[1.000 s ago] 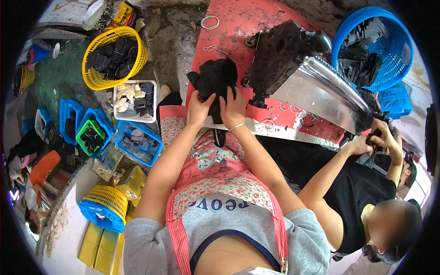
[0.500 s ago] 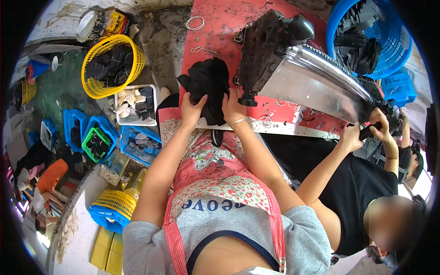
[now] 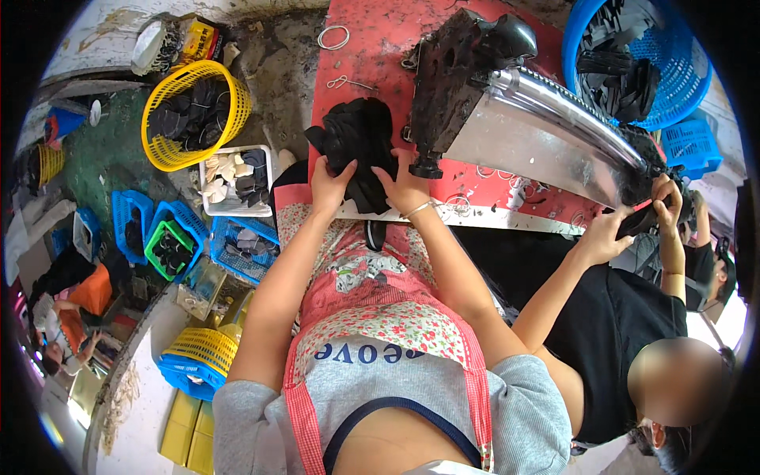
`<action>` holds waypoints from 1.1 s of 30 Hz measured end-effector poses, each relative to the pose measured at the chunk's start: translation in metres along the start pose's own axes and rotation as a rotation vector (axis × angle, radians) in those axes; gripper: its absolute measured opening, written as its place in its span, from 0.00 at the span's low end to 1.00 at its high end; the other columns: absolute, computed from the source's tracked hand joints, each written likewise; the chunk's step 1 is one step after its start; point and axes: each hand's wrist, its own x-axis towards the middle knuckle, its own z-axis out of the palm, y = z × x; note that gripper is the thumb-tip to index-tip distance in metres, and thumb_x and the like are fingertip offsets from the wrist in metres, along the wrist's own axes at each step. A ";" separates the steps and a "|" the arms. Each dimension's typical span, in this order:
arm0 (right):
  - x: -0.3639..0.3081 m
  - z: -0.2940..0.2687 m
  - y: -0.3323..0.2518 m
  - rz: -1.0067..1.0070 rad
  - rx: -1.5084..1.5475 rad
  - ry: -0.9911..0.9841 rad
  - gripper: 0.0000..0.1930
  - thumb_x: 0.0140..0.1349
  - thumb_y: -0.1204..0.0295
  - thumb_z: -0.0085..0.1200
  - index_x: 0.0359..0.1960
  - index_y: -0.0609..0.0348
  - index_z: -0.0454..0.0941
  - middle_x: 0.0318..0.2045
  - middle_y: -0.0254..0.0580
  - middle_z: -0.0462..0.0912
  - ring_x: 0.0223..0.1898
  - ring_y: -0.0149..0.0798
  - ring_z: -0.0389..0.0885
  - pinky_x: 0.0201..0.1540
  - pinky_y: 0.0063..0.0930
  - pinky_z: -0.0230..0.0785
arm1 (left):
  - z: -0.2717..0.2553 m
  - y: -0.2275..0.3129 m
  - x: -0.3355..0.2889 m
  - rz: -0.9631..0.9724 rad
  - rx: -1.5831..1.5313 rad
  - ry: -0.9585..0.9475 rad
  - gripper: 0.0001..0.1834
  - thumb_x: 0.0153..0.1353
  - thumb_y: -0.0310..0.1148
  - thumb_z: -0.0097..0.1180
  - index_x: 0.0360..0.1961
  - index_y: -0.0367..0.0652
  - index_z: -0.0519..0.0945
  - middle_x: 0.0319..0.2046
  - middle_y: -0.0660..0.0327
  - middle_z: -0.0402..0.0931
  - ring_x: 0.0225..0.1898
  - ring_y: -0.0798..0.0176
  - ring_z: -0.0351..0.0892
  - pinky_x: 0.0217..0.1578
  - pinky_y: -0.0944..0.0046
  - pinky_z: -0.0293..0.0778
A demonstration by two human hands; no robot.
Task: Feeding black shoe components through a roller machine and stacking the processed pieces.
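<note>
Two hands meet on a stack of black rubbery pieces (image 3: 360,146) lying at the near edge of a red, scuffed surface (image 3: 380,47) — the left hand (image 3: 331,178) pressed to its left side, the right hand (image 3: 404,186) to its right, fingers closed against it. Just right of the stack stands a dark, grimy machine block (image 3: 451,71) with a shiny metal chute (image 3: 538,131). Below on the dirty floor sit a round yellow mesh basket (image 3: 229,99), a white tray (image 3: 237,210) and blue crates (image 3: 134,229); a blue basket (image 3: 681,87) rests upper right.
</note>
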 end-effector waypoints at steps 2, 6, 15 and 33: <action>-0.001 0.004 0.008 -0.016 0.003 -0.005 0.21 0.52 0.64 0.57 0.43 0.62 0.67 0.38 0.54 0.73 0.44 0.52 0.70 0.48 0.40 0.62 | 0.001 -0.001 0.001 0.001 -0.017 -0.013 0.22 0.51 0.34 0.62 0.41 0.32 0.70 0.35 0.56 0.77 0.35 0.68 0.76 0.37 0.69 0.71; -0.002 0.004 0.010 -0.056 -0.004 -0.022 0.19 0.53 0.66 0.55 0.44 0.61 0.67 0.39 0.55 0.73 0.46 0.53 0.69 0.49 0.40 0.62 | 0.000 -0.009 0.005 0.062 -0.078 -0.023 0.21 0.51 0.34 0.62 0.41 0.33 0.70 0.34 0.57 0.77 0.35 0.68 0.75 0.36 0.69 0.70; -0.006 0.010 0.013 0.017 -0.207 0.069 0.15 0.51 0.71 0.54 0.40 0.62 0.69 0.38 0.56 0.74 0.41 0.56 0.73 0.42 0.43 0.67 | 0.003 -0.004 0.003 0.016 -0.048 -0.037 0.21 0.51 0.34 0.62 0.41 0.34 0.70 0.33 0.58 0.76 0.34 0.68 0.75 0.36 0.70 0.70; -0.044 -0.057 0.046 -0.092 -0.413 0.052 0.16 0.44 0.73 0.56 0.35 0.65 0.68 0.42 0.51 0.70 0.42 0.51 0.69 0.45 0.41 0.63 | 0.001 -0.015 0.012 0.018 -0.039 -0.079 0.18 0.55 0.31 0.59 0.43 0.33 0.68 0.37 0.58 0.75 0.38 0.67 0.74 0.39 0.69 0.69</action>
